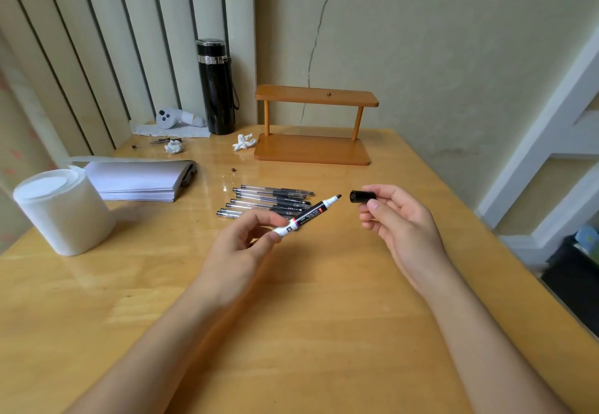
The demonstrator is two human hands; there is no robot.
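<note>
**Tabletop Station: Marker Uncapped, Cap Held Apart**

Wooden tabletop point(324, 316) carries the work. The marker point(308, 215) is held above it, tilted, with its dark tip bare and pointing toward the cap point(361, 196), near but not touching. The left hand point(246, 241) pinches the marker's tail end between thumb and fingertips. The right hand point(402, 225) pinches the black cap, open end facing the tip.

Step in hand, as judged: cap and barrel are separated, either for use or for re-fitting. Re-fitting calls for aligning the cap's bore with the tip and pressing straight on.

Gel pens point(269, 202) lie in a row just beyond the marker. A paper stack point(139, 180), tissue roll point(61, 209) and wooden rack point(312, 151) stand well apart. Nothing lies between tip and cap.
</note>
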